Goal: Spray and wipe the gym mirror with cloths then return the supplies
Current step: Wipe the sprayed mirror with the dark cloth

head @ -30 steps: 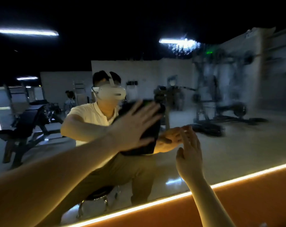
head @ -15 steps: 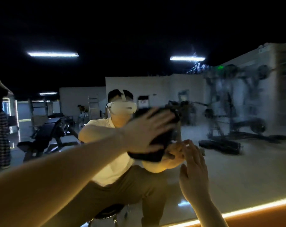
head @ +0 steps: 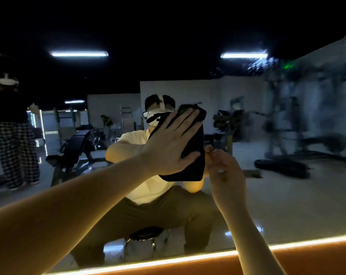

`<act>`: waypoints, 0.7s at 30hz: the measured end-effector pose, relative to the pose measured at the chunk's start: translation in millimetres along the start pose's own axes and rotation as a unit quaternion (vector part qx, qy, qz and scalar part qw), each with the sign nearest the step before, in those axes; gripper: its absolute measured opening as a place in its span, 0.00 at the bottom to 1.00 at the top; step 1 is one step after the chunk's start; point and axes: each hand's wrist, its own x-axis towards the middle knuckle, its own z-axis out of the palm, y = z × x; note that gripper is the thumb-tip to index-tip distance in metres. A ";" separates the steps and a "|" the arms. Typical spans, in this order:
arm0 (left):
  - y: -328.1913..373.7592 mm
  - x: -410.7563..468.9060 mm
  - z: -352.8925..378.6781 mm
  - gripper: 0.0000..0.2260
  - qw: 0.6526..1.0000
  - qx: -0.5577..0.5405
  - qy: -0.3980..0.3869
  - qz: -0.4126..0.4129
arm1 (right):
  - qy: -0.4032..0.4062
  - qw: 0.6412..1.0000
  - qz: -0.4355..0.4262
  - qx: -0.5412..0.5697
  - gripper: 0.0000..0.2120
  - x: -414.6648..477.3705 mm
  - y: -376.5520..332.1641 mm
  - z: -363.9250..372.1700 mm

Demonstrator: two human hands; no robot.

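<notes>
Fingers of left hand press cloth to mirror.

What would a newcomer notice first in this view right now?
The left hand, fingers spread, pressing a dark rectangular cloth flat on the large gym mirror at centre frame, with the right hand just right of it. Next, the glowing orange light strip along the mirror's bottom edge, and the hazy smeared patch on the glass at upper right.

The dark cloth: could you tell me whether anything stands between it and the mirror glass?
Nothing visible does: the left hand presses the dark cloth flat on the mirror, and the right hand is beside it, to its right.
</notes>
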 end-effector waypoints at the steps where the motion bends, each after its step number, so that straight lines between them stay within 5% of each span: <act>1: -2.0 -6.9 -1.2 0.34 1.000 -0.013 -0.002 0.009 | -0.030 0.999 0.010 0.015 0.03 -1.9 -4.3 8.0; 6: -15.5 -35.4 -15.0 0.30 0.999 -0.011 -0.024 0.028 | -0.110 0.983 0.127 0.078 0.15 -16.7 -28.1 41.5; 11: -19.5 -86.5 -31.6 0.24 0.990 -0.116 0.028 -0.078 | -0.189 0.936 0.239 0.175 0.05 -17.1 -50.0 41.8; 14: -21.8 -131.9 -47.5 0.19 0.950 -0.223 0.026 -0.217 | -0.252 0.916 0.248 0.189 0.08 -16.3 -69.1 35.1; 18: -25.9 -188.1 -71.1 0.09 0.891 -0.288 -0.086 -0.341 | -0.358 0.912 0.166 0.114 0.07 -32.1 -91.4 42.5; 21: -35.4 -228.3 -87.2 0.10 0.833 -0.346 -0.169 -0.397 | -0.403 0.902 0.138 0.077 0.05 -48.2 -104.1 54.2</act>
